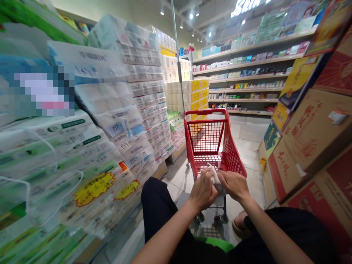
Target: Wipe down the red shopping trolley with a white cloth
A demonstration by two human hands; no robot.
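Note:
In front of a red shopping cart (225,146), my two hands meet around a small white item (216,176) with a thin strip sticking up from it. What exactly it is, I cannot make out. My left hand (203,189) has its fingers curled around the item's left side. On the other side, the thumb and fingers of my right hand (234,185) press on it. The cart's basket is a plastic grid, and a thin metal pole (180,69) rises at its left.
Stacked tissue packs (143,95) line the left side, some with yellow price signs (93,189). Cardboard cartons (316,128) are piled on the right. Behind the cart, shelves (247,75) hold many small boxes. Tiled floor (246,146) runs between.

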